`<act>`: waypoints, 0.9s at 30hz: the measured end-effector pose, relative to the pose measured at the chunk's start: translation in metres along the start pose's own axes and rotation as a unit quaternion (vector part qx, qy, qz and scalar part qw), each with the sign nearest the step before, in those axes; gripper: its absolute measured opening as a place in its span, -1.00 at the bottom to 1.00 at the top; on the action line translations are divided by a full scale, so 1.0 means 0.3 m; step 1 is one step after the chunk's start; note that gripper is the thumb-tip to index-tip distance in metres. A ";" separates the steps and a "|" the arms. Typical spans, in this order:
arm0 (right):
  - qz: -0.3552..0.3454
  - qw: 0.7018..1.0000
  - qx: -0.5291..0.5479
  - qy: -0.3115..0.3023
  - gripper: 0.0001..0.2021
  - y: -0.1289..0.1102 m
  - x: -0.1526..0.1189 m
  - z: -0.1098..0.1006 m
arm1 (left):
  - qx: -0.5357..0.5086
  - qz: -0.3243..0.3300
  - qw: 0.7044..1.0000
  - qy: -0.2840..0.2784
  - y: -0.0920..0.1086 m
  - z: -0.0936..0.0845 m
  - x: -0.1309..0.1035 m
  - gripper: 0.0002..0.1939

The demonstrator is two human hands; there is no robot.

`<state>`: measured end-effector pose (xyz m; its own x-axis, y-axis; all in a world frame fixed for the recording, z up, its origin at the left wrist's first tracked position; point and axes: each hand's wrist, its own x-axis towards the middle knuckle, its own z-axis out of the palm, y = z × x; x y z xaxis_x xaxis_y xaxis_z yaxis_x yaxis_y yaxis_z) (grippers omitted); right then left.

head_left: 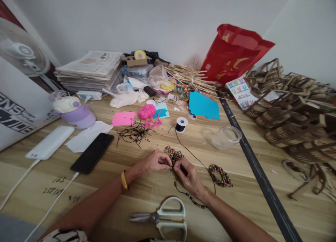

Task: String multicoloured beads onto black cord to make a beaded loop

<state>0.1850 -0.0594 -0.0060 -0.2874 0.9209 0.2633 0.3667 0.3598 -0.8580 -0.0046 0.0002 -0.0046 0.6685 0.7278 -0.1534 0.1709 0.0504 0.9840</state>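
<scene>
My left hand (159,161) is closed in a pinch, with what looks like a small bead at its fingertips. Close against it, my right hand (189,175) pinches the black cord; its exact tip is hidden by the fingers. Below my right hand hangs a string of colored beads (196,203) threaded on this cord. A pile of loose multicolored beads (173,154) lies just beyond both hands. From the spool of black cord (181,125), a line loops around to the right of my right hand. Scissors (159,217) with pale handles lie nearest me, blades pointing left.
Finished-looking bead loops (221,175) and a glass jar (226,137) stand to the right. Black cord scraps (135,132), pink yarn (147,111) and blue paper (204,105) lie farther back. A phone (92,153) is at left; woven brown baskets (286,126) crowd the right side.
</scene>
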 end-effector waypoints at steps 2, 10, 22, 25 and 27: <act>0.003 1.000 -0.002 -0.002 -0.84 0.002 0.000 0.001 | -0.001 -0.003 1.000 -0.002 0.001 0.000 -0.001 -0.84; 0.002 1.000 0.001 -0.003 -0.84 0.000 0.000 -0.003 | -0.002 0.003 1.000 -0.002 -0.006 0.001 0.002 -0.86; -0.001 1.000 -0.001 -0.003 -0.85 0.002 -0.001 -0.001 | 0.007 0.007 1.000 0.001 0.001 -0.002 -0.002 -0.85; 0.003 1.000 -0.002 -0.005 -0.85 0.000 -0.001 -0.002 | 0.002 0.010 1.000 0.000 0.001 -0.001 -0.001 -0.86; 0.004 1.000 -0.003 -0.005 -0.85 -0.001 0.000 -0.002 | 0.003 0.010 1.000 0.001 0.004 0.000 -0.001 -0.87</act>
<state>0.1854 -0.0596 -0.0054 -0.2933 0.9220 0.2526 0.3749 0.3540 -0.8568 -0.0047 0.0000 -0.0035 0.6700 0.7303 -0.1335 0.1626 0.0311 0.9862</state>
